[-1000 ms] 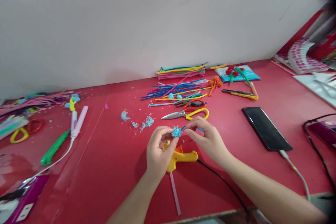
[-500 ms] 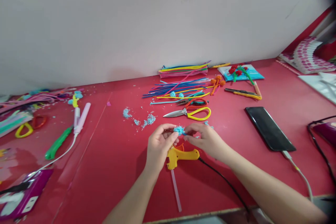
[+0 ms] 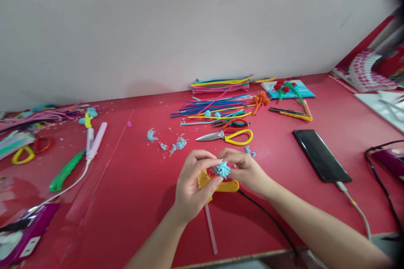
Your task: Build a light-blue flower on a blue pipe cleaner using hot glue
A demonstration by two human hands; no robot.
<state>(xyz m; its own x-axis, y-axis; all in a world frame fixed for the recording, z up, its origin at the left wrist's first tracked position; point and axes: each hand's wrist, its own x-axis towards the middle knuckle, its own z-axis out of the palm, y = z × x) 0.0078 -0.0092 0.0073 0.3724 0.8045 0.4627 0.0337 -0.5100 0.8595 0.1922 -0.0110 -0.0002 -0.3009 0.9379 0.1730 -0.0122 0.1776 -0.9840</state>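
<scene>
A spiky light-blue pipe-cleaner flower [image 3: 222,170] is held up between my hands, its pointed tips turned towards me. My left hand [image 3: 195,183] has thumb and forefinger at its left edge. My right hand [image 3: 248,169] pinches it from the right and behind; the exact grip is hidden by the fingers. Beneath them lies a yellow hot glue gun [image 3: 229,186], partly covered by my left hand, with a clear glue stick [image 3: 211,229] sticking out towards me. Small cut blue pieces [image 3: 250,151] lie just beyond my right hand.
Yellow-and-red-handled scissors [image 3: 225,135] and pipe cleaners [image 3: 214,106] lie ahead. Blue fluff [image 3: 179,143] is scattered left of the scissors. A phone [image 3: 321,155] on a cable lies right. A pink hair straightener [image 3: 96,142] and green-handled tool [image 3: 67,171] lie left.
The blue flower has turned so its tips face me, and it has come slightly closer and to the right. My left fingers have spread wider around it.
</scene>
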